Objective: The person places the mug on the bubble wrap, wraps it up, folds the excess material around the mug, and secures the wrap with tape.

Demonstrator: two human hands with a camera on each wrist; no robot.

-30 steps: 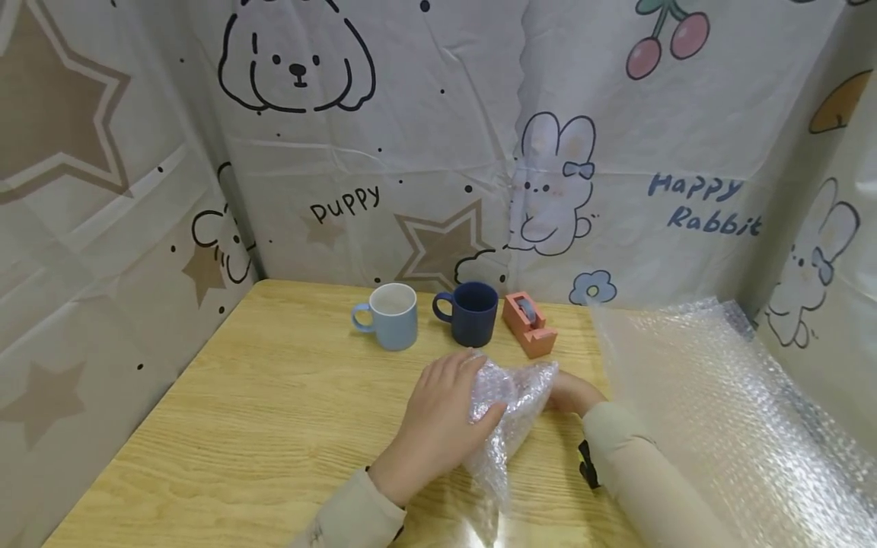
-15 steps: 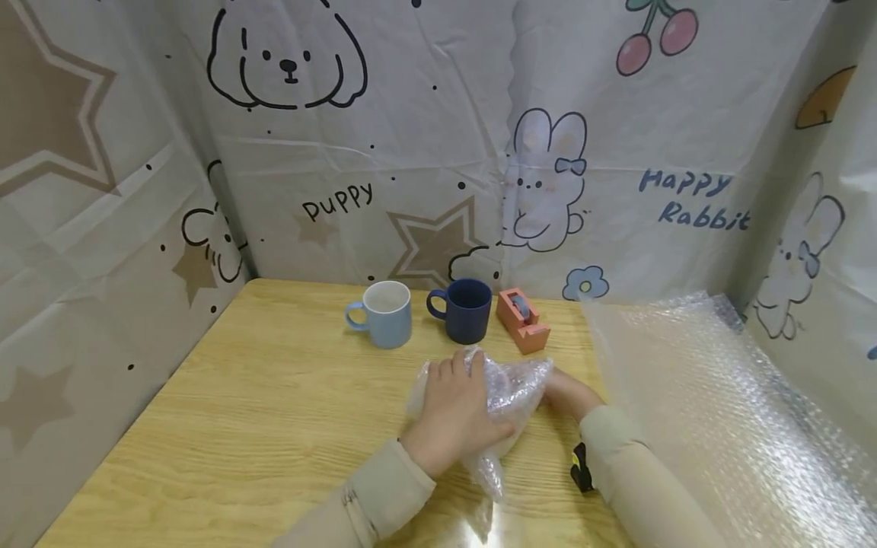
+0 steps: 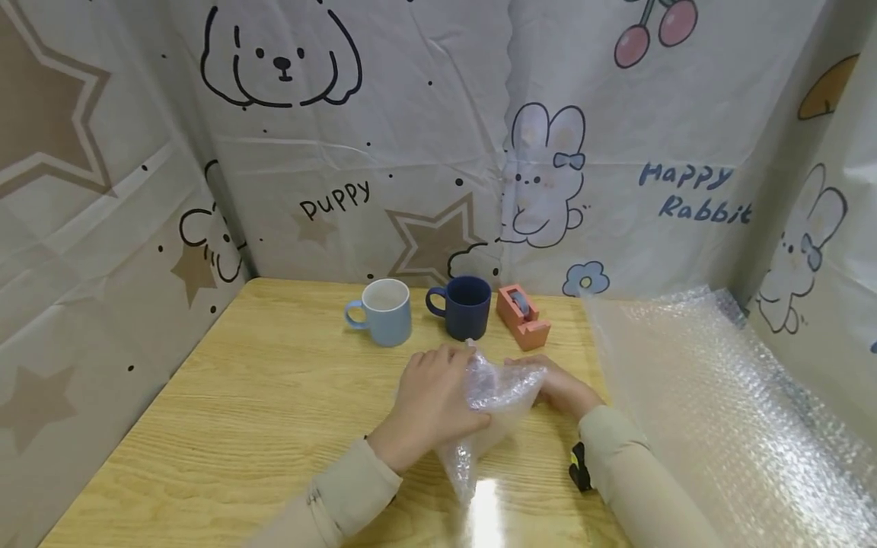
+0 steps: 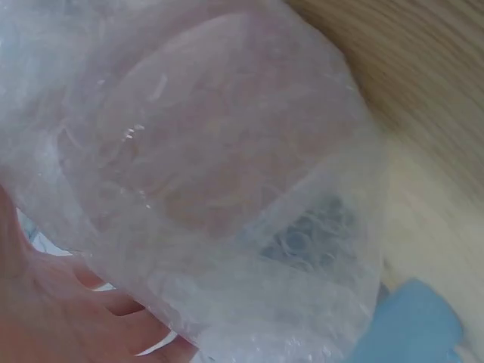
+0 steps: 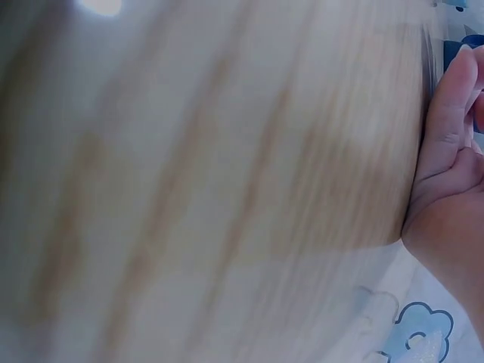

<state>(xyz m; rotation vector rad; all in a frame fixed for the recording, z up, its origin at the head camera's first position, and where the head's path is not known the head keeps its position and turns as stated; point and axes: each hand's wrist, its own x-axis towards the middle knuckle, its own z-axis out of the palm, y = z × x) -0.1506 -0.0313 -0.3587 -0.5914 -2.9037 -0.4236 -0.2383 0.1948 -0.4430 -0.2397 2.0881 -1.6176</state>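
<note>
So the left hand (image 3: pixel 435 399) gripped a bubble-wrapped bundle (image 3: pixel 503 392) over the desk (image 3: pixel 274 373). Couldn't tell if the right hand (image 3: pixel 565 390), at the bundle's edge, held on.

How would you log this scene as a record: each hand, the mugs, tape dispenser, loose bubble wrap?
left hand: grips bubble-wrapped bundle
right hand: at the bundle's right side, grip unclear
contents: pinkish through the wrap, not identifiable
light blue mug: upright, left of navy mug
tape dispenser: coral, right of the navy mug
bubble wrap sheet: spread out at the right
</note>
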